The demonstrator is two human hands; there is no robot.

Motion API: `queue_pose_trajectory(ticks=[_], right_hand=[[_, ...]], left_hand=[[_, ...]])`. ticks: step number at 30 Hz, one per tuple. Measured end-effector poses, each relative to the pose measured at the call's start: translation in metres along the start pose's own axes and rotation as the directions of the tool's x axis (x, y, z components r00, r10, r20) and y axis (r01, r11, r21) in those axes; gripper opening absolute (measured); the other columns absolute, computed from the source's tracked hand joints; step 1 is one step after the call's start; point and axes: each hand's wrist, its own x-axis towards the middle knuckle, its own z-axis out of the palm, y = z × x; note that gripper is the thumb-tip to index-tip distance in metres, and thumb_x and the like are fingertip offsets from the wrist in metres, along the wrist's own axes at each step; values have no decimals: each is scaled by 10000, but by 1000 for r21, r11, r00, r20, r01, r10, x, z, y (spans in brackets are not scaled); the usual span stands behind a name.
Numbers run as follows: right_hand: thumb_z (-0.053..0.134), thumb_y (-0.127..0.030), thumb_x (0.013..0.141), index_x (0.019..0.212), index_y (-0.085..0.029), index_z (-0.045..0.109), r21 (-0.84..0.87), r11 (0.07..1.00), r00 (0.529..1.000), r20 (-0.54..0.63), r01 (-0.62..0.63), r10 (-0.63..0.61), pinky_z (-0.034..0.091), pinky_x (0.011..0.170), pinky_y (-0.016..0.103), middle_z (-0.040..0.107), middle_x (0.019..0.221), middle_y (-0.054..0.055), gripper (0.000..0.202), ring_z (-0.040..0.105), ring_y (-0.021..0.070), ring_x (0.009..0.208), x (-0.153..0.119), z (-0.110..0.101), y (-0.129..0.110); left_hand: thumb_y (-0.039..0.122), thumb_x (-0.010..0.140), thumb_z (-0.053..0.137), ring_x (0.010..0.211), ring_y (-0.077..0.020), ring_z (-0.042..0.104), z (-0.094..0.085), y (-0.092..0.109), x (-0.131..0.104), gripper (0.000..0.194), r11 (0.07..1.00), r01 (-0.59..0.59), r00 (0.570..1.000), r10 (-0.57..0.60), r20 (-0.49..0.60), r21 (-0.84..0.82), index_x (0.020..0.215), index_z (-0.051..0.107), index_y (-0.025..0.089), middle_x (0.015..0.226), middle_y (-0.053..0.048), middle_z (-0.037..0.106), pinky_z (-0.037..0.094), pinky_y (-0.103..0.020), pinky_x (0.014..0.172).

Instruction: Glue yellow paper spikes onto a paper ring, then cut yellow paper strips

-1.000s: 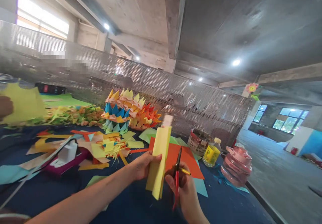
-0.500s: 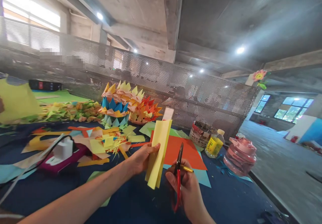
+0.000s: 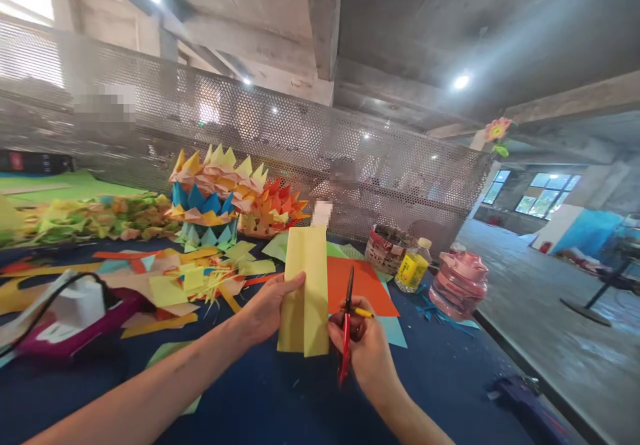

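Observation:
My left hand [image 3: 270, 302] pinches a folded yellow sheet of paper [image 3: 315, 298] by its left side, thumb on the front. The paper stands upright with a vertical crease down its middle. Red-handled scissors [image 3: 346, 338] sit in my right hand [image 3: 367, 348], dark blades pointing up. A yellow pencil or pen [image 3: 363, 312] also pokes out between its fingers. My right thumb and fingertips are at the paper's right edge; I cannot tell whether they grip it. Behind the paper lies an orange sheet [image 3: 357, 285] over a light blue sheet [image 3: 395, 332].
Folded paper crowns [image 3: 215, 192] are stacked at the back, beside a heap of paper scraps [image 3: 100, 222]. Cut pieces surround a purple power strip [image 3: 80, 328] on the left. A basket [image 3: 383, 248], a yellow-labelled bottle [image 3: 413, 266] and a pink jug [image 3: 457, 286] stand right, near the table edge.
The yellow paper has opened wider and turned its face towards me. My right hand with the scissors has moved left to the paper's edge. The view has swung slightly right.

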Motion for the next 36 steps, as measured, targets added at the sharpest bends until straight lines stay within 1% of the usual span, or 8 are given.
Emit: queue_pose_trajectory(ticks=[3,6,9,12,17,23,30,36], right_hand=[[769,-247,640,878,-206,443,-14,1000,999,-37,18,-18,332,513,162,583,614,-79,406,463,47,522,3,-2,1],[751,-235,654,872,-212,439,-25,999,997,-60,37,-39,299,469,158,537,559,-102,382,420,44,480,5,-5,2],[752,-242,656,875,-214,438,-28,998,994,-88,56,-58,336,491,161,536,564,-103,384,449,50,496,6,-7,1],[775,-255,638,873,-213,441,-18,997,992,-106,71,-72,370,521,161,565,601,-91,410,491,55,529,6,-7,-2],[802,-310,609,888,-220,444,56,996,997,-54,65,-62,421,558,173,608,641,-74,463,540,69,561,2,-2,-7],[819,-311,587,875,-219,469,120,993,1000,-26,18,-15,436,596,173,647,739,-39,463,595,89,671,0,0,-8],[816,-343,595,873,-222,452,118,993,1000,-29,6,-2,400,541,158,625,683,-54,474,572,78,623,0,-1,-7],[792,-366,628,882,-219,433,79,996,999,-26,32,-30,373,517,156,593,635,-71,463,490,50,530,1,-2,-4]], left_hand=[[305,820,649,694,-248,693,3,-1,-4,256,1000,27,999,-27,22,-1,914,671,68,807,-144,736,565,-371,705],[343,770,710,733,-267,697,5,-7,-8,333,999,21,998,-24,65,45,946,682,62,859,-158,739,564,-390,736],[279,679,800,765,-259,698,8,-16,-12,401,992,3,988,-23,150,128,1001,684,69,924,-155,737,567,-358,722],[224,633,835,798,-235,696,9,-23,-13,432,992,15,982,-39,185,128,1013,694,72,956,-147,735,561,-310,736],[200,555,879,680,-187,682,6,-22,-9,387,1000,25,991,-25,134,8,889,726,79,807,-97,746,559,-259,636],[221,523,896,692,-186,668,3,-18,-5,431,999,10,994,-6,108,-36,888,727,68,821,-105,737,548,-247,614],[234,550,885,707,-192,669,3,-21,-5,420,1000,-2,993,5,120,-19,902,725,68,842,-114,735,552,-259,628],[234,574,875,734,-194,675,5,-22,-6,389,999,-19,991,23,133,-31,901,729,84,859,-106,739,562,-267,668]])
